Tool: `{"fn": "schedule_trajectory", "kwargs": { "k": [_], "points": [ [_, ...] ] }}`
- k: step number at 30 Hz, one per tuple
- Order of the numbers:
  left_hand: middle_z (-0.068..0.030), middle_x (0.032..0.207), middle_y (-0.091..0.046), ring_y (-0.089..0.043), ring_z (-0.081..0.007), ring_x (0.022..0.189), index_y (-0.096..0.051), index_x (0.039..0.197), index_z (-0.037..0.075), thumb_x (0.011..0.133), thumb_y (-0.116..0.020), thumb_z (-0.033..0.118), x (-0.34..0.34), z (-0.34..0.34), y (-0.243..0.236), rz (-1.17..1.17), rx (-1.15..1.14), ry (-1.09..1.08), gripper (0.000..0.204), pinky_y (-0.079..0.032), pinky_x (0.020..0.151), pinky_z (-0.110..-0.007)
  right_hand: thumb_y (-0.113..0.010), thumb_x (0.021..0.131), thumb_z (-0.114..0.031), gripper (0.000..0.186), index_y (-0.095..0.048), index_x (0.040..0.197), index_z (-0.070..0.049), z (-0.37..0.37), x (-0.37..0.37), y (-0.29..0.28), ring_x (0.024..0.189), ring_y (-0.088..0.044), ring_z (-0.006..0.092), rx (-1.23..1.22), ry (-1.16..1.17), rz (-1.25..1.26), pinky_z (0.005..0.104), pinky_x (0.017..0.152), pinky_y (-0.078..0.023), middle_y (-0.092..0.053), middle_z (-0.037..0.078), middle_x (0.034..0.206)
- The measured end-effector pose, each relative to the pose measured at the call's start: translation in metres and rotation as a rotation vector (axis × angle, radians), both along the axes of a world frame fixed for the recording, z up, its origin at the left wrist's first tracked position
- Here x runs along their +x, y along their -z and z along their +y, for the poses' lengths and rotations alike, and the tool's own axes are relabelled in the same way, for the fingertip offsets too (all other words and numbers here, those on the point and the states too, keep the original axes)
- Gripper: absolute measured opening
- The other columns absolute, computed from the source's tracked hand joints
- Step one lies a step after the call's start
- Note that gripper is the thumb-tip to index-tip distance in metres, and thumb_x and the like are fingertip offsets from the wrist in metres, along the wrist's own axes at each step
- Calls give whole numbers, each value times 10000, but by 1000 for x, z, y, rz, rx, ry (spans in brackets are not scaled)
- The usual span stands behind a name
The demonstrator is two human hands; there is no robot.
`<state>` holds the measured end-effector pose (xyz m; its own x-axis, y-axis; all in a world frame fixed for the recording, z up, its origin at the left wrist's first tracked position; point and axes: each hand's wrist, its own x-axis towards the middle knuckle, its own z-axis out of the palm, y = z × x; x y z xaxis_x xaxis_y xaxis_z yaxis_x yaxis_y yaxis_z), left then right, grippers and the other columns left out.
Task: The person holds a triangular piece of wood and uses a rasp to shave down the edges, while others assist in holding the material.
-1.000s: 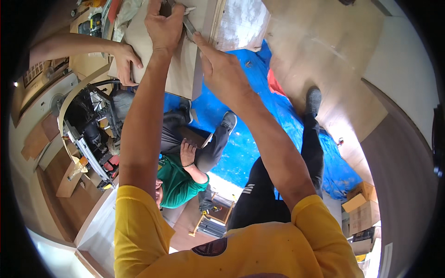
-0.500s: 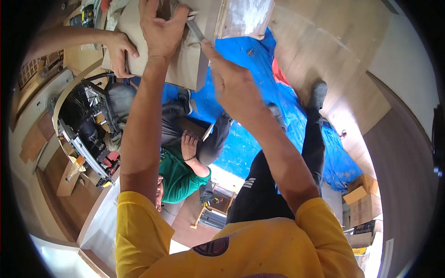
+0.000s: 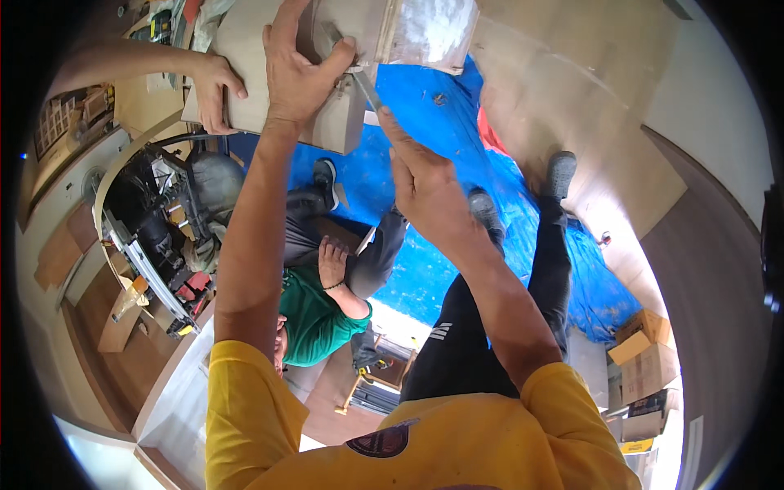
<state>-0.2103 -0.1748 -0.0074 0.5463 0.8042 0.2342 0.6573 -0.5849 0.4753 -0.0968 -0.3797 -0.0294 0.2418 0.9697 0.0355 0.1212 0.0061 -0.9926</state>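
My left hand (image 3: 300, 77) lies on a beige panel-like piece (image 3: 245, 45) at the top, its fingers spread. Its thumb rests across a flat grey metal tool (image 3: 367, 86) that runs along the piece's right end, beside a dark curved recess. My right hand (image 3: 429, 180) grips the tool's near end, index finger stretched along it; whether it is a file or a chisel, I cannot tell. A co-worker's hand (image 3: 216, 91) holds the same piece from the left.
A blue tarp (image 3: 433, 131) covers the floor by my feet. A person in a green shirt (image 3: 327, 327) sits below my left arm, near a black-and-silver machine (image 3: 163, 220). Cardboard boxes (image 3: 649, 363) stand at the lower right; a white-smeared board (image 3: 433, 33) is at the top.
My right hand has moved down and to the right with the metal tool. My left hand has shifted slightly right and down; the co-worker's hand keeps its place on the piece.
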Motion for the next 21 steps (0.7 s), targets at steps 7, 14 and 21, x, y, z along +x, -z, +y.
{"fn": "schedule_trajectory", "kwargs": {
  "k": [7,14,21],
  "points": [
    [-193,1559,-397,-497,-233,1318,-618,1325,31,827,-739,102,-33,15,23,-293,-163,-175,517,-416,1088,-337,-579,939,25,488,-543,1421,-41,28,-20,-12,806,-682,389,-87,-52,81,460,722,-541,-662,257,915],
    [-183,1574,-406,-365,-297,1456,-542,1424,43,893,-740,305,-27,-11,-5,293,106,75,624,-270,1198,-373,-587,923,5,591,-471,1496,-80,-24,-20,0,707,-660,386,9,9,-23,492,652,-535,-648,223,821],
    [-208,1544,-435,-318,-365,1492,-501,1445,58,769,-672,57,-23,-21,-4,15,-144,-6,697,-250,1210,-442,-597,930,54,500,-556,1421,-26,-18,-22,-20,774,-679,351,-316,-95,117,425,719,-542,-660,233,875]
  ]
}}
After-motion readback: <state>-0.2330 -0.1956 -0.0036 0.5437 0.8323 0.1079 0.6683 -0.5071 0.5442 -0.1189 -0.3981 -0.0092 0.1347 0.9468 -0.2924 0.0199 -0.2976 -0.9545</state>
